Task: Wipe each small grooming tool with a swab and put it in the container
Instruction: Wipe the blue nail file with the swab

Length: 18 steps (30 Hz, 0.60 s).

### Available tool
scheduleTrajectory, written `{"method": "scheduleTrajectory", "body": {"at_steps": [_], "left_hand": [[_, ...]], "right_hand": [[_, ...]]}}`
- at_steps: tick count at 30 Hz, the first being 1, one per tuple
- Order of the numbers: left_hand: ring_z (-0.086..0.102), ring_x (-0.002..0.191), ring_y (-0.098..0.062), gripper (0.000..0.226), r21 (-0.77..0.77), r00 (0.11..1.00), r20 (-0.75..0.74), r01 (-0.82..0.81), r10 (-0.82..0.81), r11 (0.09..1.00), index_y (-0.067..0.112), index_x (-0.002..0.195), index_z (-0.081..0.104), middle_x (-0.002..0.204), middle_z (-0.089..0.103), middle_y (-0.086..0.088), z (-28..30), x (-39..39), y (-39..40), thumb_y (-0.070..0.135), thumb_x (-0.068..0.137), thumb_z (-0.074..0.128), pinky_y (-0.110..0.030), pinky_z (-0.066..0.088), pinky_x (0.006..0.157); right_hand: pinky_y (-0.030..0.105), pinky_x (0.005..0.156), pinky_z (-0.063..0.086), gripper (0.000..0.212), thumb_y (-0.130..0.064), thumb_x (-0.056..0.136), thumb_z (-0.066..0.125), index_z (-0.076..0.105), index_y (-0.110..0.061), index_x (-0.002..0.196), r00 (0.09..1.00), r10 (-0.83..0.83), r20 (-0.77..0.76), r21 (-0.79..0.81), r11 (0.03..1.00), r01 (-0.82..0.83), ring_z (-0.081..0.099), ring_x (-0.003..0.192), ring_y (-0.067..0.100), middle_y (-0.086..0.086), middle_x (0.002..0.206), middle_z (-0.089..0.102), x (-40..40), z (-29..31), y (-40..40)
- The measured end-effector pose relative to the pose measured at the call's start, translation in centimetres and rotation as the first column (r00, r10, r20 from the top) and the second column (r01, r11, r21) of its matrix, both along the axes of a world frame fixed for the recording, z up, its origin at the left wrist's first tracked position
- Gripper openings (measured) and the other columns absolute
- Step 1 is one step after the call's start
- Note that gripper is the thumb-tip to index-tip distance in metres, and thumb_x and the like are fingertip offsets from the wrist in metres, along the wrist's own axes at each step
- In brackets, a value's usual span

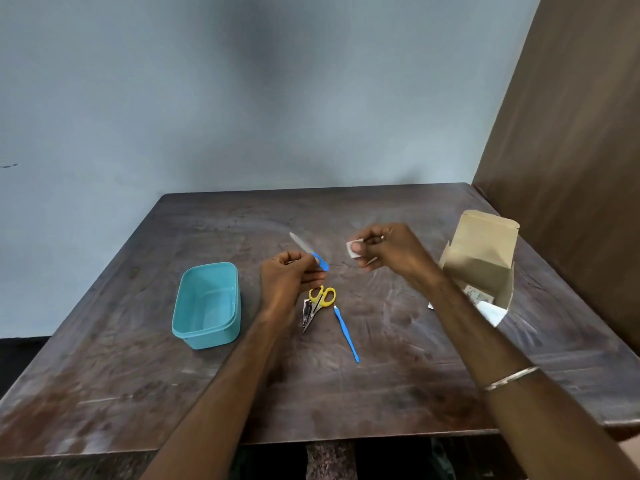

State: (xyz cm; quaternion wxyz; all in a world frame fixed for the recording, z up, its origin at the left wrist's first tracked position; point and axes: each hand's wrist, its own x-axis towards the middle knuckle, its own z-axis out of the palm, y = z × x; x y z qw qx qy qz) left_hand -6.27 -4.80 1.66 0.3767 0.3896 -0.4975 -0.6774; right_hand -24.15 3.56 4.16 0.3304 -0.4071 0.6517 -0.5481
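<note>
My left hand (289,282) is shut on a nail file (304,249) by its blue handle, the metal blade pointing up and to the left above the table. My right hand (388,249) pinches a small white swab (352,249), a short way right of the file and apart from it. An empty teal container (207,303) stands to the left of my left hand. On the table below my hands lie yellow-handled scissors (320,301), a metal nail clipper (306,311) touching them, and a thin blue-handled tool (346,334).
An open brown cardboard box (479,254) stands at the right, with white packets (485,304) at its mouth. The dark wooden table (398,393) ends at a blue wall behind and a brown panel on the right.
</note>
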Motion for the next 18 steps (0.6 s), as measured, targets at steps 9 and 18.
{"method": "scheduleTrajectory", "body": {"at_steps": [9, 18], "left_hand": [[0.069, 0.060, -0.019, 0.010, -0.085, 0.998, 0.063, -0.002, 0.007, 0.996, 0.003, 0.080, 0.069, 0.069, 0.071, -0.011, -0.8, -2.4, -2.2, 0.004, 0.087, 0.062, -0.028, 0.059, 0.060], [0.073, 0.066, -0.028, 0.018, -0.047, 0.998, 0.021, -0.052, 0.053, 0.998, 0.003, 0.087, 0.071, 0.075, 0.074, -0.019, -1.6, -3.7, -3.6, 0.018, 0.093, 0.062, -0.032, 0.061, 0.061]], "right_hand": [[0.027, 0.053, 0.057, 0.006, -0.007, 0.084, 0.078, 0.074, -0.011, 0.084, 0.995, 0.010, 0.099, -0.054, 0.999, -0.005, 0.070, 0.069, 0.012, 0.002, 0.076, 0.074, 1.8, -4.2, -4.0], [0.033, 0.055, 0.056, 0.012, -0.006, 0.078, 0.083, 0.073, -0.013, 0.078, 0.999, -0.045, -0.010, -0.116, 0.992, 0.043, 0.068, 0.065, 0.016, 0.007, 0.075, 0.073, 1.1, -5.7, -6.5]]}}
